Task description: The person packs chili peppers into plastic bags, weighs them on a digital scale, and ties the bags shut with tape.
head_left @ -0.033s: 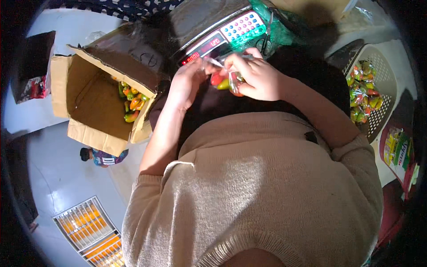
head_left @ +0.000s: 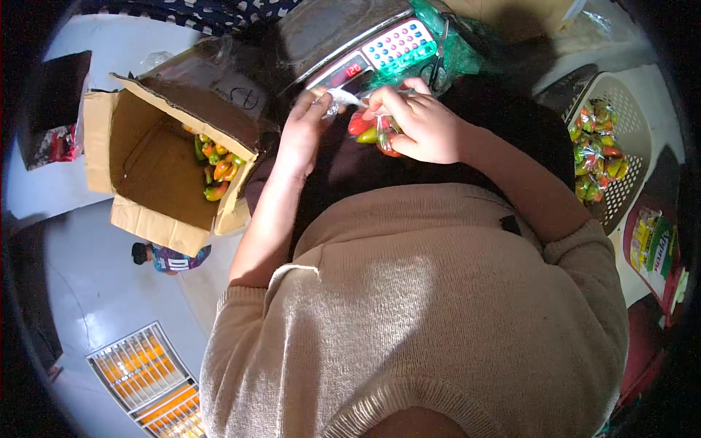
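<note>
Over my lap, both hands work on a small clear plastic bag of red and green peppers [head_left: 369, 134]. My left hand [head_left: 303, 128] pinches the bag's loose top end, pulled out to the left as a crumpled, shiny strip. Closed around the gathered neck is my right hand [head_left: 420, 124], with the filled part hanging below its fingers. The right fingers partly hide the peppers. Just beyond the hands lies a digital scale [head_left: 400, 45] with a keypad and a lit red display.
At left, an open cardboard box [head_left: 157, 160] holds loose peppers. A beige perforated basket [head_left: 639, 135] with several bagged peppers stands at right. Scissors [head_left: 438, 69] lie on green plastic [head_left: 467, 62] beside the scale. A person [head_left: 171, 258] and a glowing orange heater [head_left: 146, 372] are farther left.
My left hand's fingers have shifted slightly up along the bag's top, which now shows more as a white, stretched strip. Part of the scale's red display is no longer visible.
</note>
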The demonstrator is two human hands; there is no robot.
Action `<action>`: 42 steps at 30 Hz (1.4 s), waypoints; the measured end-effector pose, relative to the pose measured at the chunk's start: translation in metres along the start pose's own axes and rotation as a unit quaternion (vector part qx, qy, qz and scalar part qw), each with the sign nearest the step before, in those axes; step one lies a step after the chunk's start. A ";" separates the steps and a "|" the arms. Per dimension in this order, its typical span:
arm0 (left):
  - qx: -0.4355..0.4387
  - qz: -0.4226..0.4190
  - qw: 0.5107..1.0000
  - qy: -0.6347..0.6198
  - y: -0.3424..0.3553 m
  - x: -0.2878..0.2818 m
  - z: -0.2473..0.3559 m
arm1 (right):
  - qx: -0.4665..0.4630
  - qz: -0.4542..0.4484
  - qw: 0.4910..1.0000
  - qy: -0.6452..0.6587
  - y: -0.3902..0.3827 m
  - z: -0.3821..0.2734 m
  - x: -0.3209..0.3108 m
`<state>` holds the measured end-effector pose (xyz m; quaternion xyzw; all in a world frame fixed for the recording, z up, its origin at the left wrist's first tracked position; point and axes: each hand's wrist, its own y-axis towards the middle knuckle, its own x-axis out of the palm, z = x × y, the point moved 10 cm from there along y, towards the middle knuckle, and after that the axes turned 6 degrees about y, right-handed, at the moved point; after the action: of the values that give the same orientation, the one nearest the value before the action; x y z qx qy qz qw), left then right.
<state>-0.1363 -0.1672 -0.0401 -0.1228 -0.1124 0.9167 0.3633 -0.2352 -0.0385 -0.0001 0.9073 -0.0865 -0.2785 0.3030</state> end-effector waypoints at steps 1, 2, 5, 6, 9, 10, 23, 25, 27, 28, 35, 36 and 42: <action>0.177 0.077 0.959 0.209 -0.004 -0.006 0.041 | 0.015 -0.022 0.999 -0.018 -0.002 0.008 0.007; 0.303 0.172 0.863 0.365 -0.020 -0.005 0.074 | 0.016 -0.021 0.999 -0.019 -0.003 0.011 0.009; 0.412 0.125 0.707 0.561 -0.036 0.045 0.095 | 0.011 0.006 0.999 -0.041 -0.004 0.015 0.007; 0.403 0.078 0.702 0.582 -0.035 0.061 0.090 | 0.020 0.004 0.999 -0.047 -0.004 0.016 0.007; 0.368 0.063 0.723 0.581 -0.021 0.067 0.068 | 0.014 -0.005 0.998 -0.057 -0.004 0.011 0.010; 0.369 0.060 0.724 0.579 -0.017 0.068 0.065 | 0.008 -0.014 0.998 -0.059 -0.005 0.010 0.014; 0.134 -0.078 0.591 0.792 0.020 0.062 0.017 | -0.007 -0.113 0.985 -0.128 -0.016 0.014 0.064; 0.163 -0.078 0.674 0.717 0.021 0.054 0.013 | 0.017 -0.015 1.000 -0.011 -0.015 0.022 0.045; 0.144 -0.080 0.709 0.685 0.029 0.048 0.004 | 0.031 0.018 0.999 0.024 -0.013 0.036 0.040; 0.121 -0.080 0.746 0.650 0.031 0.044 0.000 | 0.045 0.046 0.996 0.061 -0.011 0.040 0.034; 0.128 -0.075 0.806 0.573 0.029 0.054 -0.013 | 0.212 0.168 0.945 0.186 -0.018 0.078 0.016; 0.128 -0.063 0.814 0.563 0.028 0.056 -0.010 | 0.208 0.177 0.946 0.173 -0.019 0.081 0.015; 0.130 -0.029 0.783 0.607 0.021 0.064 -0.003 | 0.315 0.210 0.837 0.394 -0.034 0.111 0.032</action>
<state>-0.1938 -0.1372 -0.0579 -0.6024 0.2482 0.6474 0.3954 -0.2709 -0.0776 -0.1088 0.9467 -0.2317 0.2152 0.0608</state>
